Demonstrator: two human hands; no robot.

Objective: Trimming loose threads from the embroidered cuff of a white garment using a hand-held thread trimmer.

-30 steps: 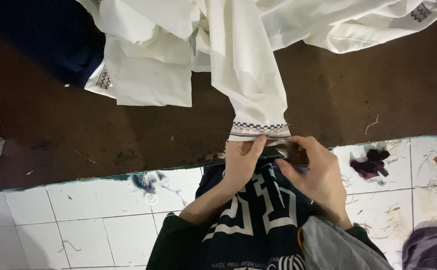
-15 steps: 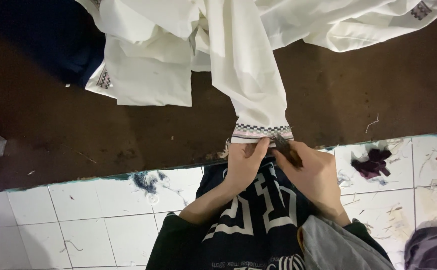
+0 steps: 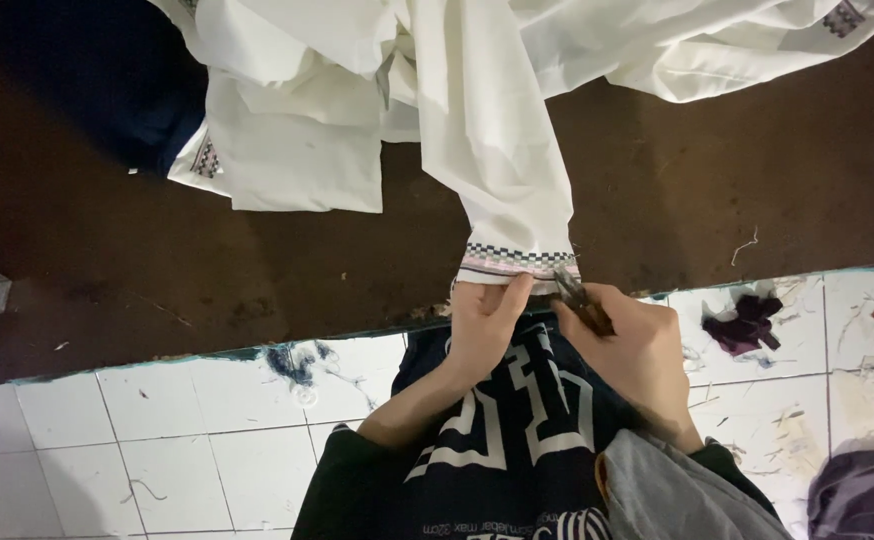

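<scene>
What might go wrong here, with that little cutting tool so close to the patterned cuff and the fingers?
The small snips in the right hand point at the patterned cuff of the white garment; a slip might nick the trim rather than a loose thread. The left hand pinches the cuff right beside the tips, so its thumb could get jabbed. The cuff sits at the brown table edge in dim light, so fine threads may be missed.

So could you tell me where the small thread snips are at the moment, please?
In the head view the thread snips sit in the right hand, just right of centre, their tips at the patterned cuff of the white garment that the left hand pinches.
</scene>
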